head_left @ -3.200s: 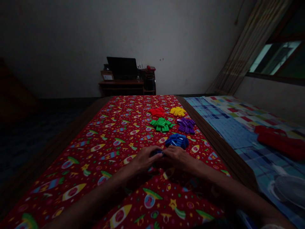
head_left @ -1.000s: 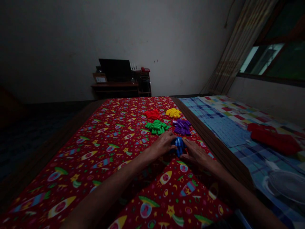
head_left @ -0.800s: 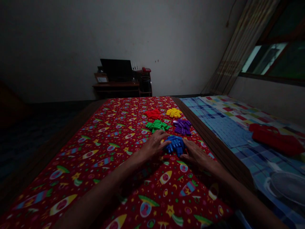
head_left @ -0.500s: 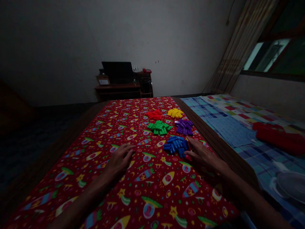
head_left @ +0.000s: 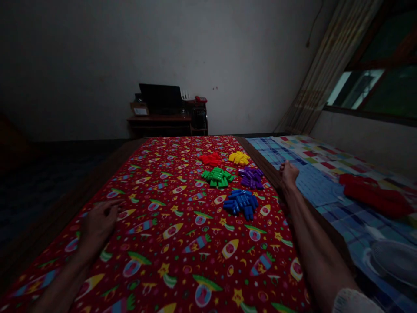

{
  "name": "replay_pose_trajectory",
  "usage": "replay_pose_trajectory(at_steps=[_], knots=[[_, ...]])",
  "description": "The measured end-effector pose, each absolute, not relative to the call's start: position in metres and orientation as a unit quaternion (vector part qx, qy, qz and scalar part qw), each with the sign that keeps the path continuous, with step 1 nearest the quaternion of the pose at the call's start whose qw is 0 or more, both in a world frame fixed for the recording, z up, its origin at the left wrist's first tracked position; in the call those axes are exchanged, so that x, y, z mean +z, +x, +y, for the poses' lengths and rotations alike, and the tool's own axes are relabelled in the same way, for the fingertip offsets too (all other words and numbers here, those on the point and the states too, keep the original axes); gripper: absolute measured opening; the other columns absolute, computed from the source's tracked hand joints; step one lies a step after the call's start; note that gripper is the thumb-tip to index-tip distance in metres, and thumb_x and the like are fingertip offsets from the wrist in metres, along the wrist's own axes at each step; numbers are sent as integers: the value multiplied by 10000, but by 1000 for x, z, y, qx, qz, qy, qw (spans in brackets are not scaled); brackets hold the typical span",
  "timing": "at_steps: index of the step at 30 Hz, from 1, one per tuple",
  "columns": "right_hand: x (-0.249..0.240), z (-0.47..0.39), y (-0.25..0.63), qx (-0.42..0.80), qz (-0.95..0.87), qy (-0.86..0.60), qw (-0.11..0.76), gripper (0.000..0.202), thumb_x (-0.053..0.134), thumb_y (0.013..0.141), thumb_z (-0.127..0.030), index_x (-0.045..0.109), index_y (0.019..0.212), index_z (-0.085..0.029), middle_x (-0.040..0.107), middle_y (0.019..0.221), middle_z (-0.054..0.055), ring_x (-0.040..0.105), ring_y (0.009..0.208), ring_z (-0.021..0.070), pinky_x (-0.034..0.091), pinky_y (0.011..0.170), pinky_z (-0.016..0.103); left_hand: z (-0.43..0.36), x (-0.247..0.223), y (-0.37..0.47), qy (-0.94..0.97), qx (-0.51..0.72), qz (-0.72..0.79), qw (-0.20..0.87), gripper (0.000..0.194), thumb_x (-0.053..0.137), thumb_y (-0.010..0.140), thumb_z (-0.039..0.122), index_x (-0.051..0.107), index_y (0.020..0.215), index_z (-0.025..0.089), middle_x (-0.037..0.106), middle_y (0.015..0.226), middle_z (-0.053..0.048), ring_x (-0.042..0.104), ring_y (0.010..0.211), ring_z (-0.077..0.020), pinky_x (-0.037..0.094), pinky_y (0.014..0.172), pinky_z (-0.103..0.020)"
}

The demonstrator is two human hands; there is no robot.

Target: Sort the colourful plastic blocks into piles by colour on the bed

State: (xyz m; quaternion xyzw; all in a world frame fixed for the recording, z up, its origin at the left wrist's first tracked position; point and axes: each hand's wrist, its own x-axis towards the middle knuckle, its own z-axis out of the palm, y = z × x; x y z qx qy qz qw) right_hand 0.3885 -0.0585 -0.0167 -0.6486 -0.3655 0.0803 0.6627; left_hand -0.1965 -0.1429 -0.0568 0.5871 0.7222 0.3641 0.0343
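Observation:
My left hand (head_left: pixel 99 226) rests low over the left part of the red patterned cloth (head_left: pixel 195 230), its fingers stretched out to the right and nothing seen in them. My right hand (head_left: pixel 289 174) is closed in a fist above the cloth's right edge; whatever it may hold is hidden. Between the hands, nearer the right one, lies a pile of blue plastic pieces (head_left: pixel 241 202). Behind it are piles of green pieces (head_left: pixel 217 177) and purple pieces (head_left: pixel 251 177). Farther back lie red pieces (head_left: pixel 210 159) and yellow pieces (head_left: pixel 239 158).
On the right is a bed with a blue checked sheet (head_left: pixel 345 217), a bundled red cloth (head_left: pixel 374 195) and a round pale mesh-like object (head_left: pixel 394 261). A dark monitor (head_left: pixel 161 98) stands on a desk (head_left: pixel 159 119) by the far wall.
My right hand has left the side of the blue pile, moving right and away from me, and is now closed. My left hand has drawn back to the left.

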Motion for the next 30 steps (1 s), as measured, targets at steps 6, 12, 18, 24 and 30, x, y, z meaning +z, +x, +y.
replay_pose_trajectory(at_steps=[6, 12, 18, 24, 30], knots=[[-67, -46, 382, 95, -305, -663, 678, 338, 422, 798, -446, 496, 576, -201, 473, 469, -29, 457, 481, 132, 354, 518, 259, -143, -67, -225, 562, 365, 740, 55, 157, 464, 772, 352, 613, 791, 306, 683, 750, 75, 628, 838, -218, 495, 799, -357], [-90, -45, 385, 67, -369, -653, 658, 385, 430, 784, -507, 547, 610, -185, 538, 509, -2, 494, 519, 148, 361, 559, 270, -146, -60, -217, 563, 347, 750, 22, 217, 447, 766, 393, 636, 794, 291, 696, 856, 49, 629, 873, -228, 511, 795, -367], [-95, -40, 390, 84, -338, -657, 668, 408, 430, 779, -535, 546, 599, -188, 514, 479, -17, 465, 468, 134, 346, 515, 262, -141, -66, -228, 560, 331, 758, 45, 421, 412, 734, 423, 686, 894, 146, 700, 949, -99, 651, 817, -236, 518, 765, -344], [-93, -44, 389, 76, -343, -656, 668, 410, 437, 792, -530, 553, 594, -189, 528, 482, -6, 479, 471, 139, 351, 500, 261, -142, -68, -229, 556, 341, 756, 61, 408, 423, 743, 396, 679, 932, 141, 699, 928, -88, 658, 819, -228, 526, 780, -346], [-94, -45, 390, 74, -339, -661, 666, 379, 447, 796, -487, 571, 611, -180, 546, 498, 3, 501, 486, 147, 360, 510, 266, -142, -65, -227, 557, 347, 753, 55, 374, 441, 727, 380, 687, 899, 157, 705, 879, -59, 657, 818, -218, 533, 773, -329]])
